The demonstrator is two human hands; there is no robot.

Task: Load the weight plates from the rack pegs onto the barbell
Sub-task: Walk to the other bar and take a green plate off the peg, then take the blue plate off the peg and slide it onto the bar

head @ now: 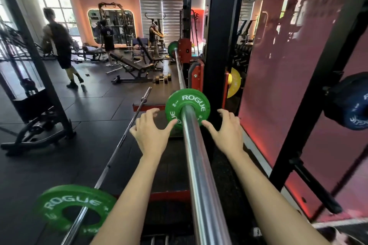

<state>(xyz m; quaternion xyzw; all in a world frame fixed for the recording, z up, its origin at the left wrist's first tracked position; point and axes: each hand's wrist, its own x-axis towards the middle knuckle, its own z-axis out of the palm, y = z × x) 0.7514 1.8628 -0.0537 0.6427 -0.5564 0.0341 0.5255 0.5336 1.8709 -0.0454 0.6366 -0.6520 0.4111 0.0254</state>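
Green Rogue plate (187,107): sitting on the barbell sleeve (196,163) near the collar; rigid, probably light, rim-gripped. Left hand (151,129) and right hand (227,129) are spreading open, thumbs touching its rim.

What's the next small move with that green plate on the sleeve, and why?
Probably push the green plate further along the barbell sleeve toward the red rack upright. Both the left hand and right hand are open, thumbs at the plate's near face, and bare bar still seems to show beyond it.
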